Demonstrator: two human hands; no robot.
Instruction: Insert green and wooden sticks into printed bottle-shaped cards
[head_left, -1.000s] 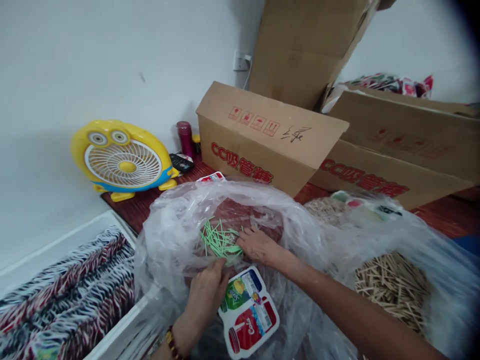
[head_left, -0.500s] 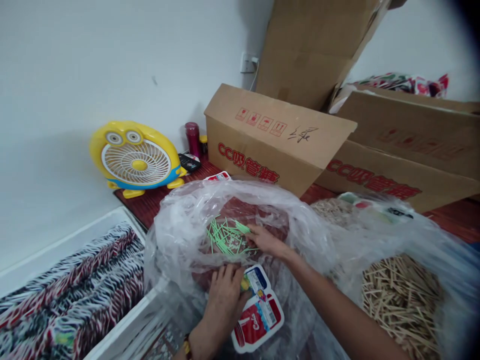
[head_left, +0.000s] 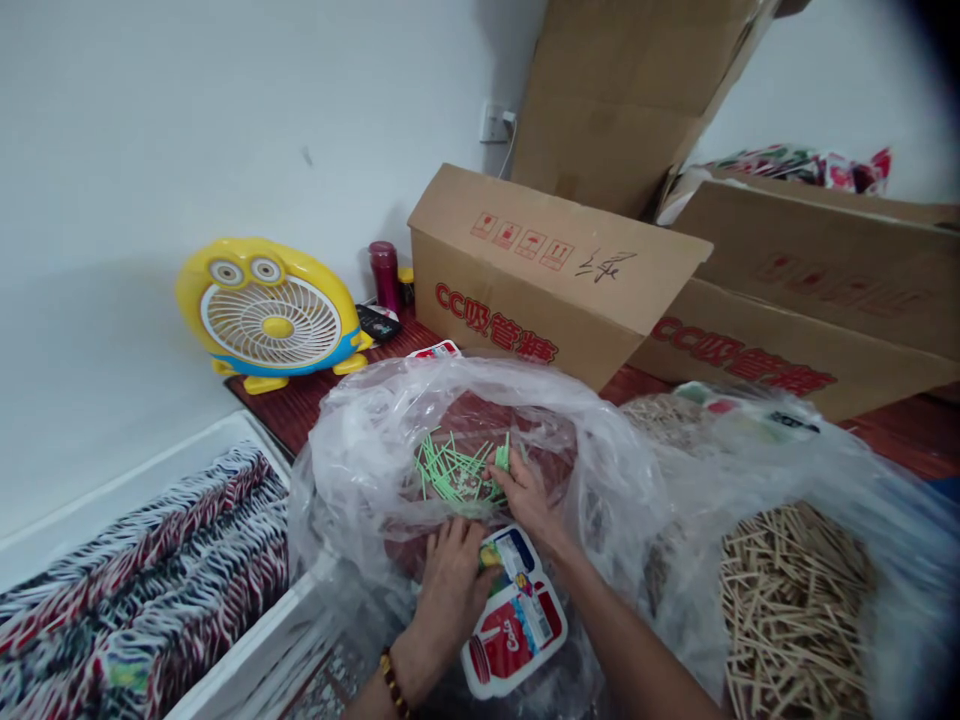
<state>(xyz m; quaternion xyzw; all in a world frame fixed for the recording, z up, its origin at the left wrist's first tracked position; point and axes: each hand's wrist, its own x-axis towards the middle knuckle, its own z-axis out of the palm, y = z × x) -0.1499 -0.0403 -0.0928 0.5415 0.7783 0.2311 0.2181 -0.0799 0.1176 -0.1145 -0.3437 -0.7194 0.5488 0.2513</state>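
Take the clear plastic bag [head_left: 360, 450] as the clock face, twelve straight ahead of the person, and the action is all in its open mouth. The right hand [head_left: 529, 505] is in there at four o'clock, fingers closed on a small bundle of green sticks [head_left: 502, 459], one stick poking up above the others! Just beside it, round towards eight o'clock, the loose green sticks [head_left: 452, 470] lie crisscrossed in the bag.

Now the left hand [head_left: 454, 575], down at six, a beaded bracelet [head_left: 392, 684] on its wrist. Its fingers are slightly parted at the near edge of the opening, and the thumb crosses the top of a flat printed pack [head_left: 510, 640] marked "Cola". Is that hand gripping anything? From here I cannot tell. The pack sits tilted between the two forearms, at half past five.

Out at four o'clock, well apart, there's a heap of brown sticks [head_left: 799, 600] in more clear plastic. Over at eight, striped packets [head_left: 187, 560] stand in rows in a white box [head_left: 251, 432]. A yellow fan [head_left: 274, 320] faces us from ten, a magenta bottle [head_left: 385, 275] is up at eleven, and a lettered carton [head_left: 517, 300] stands just past twelve.
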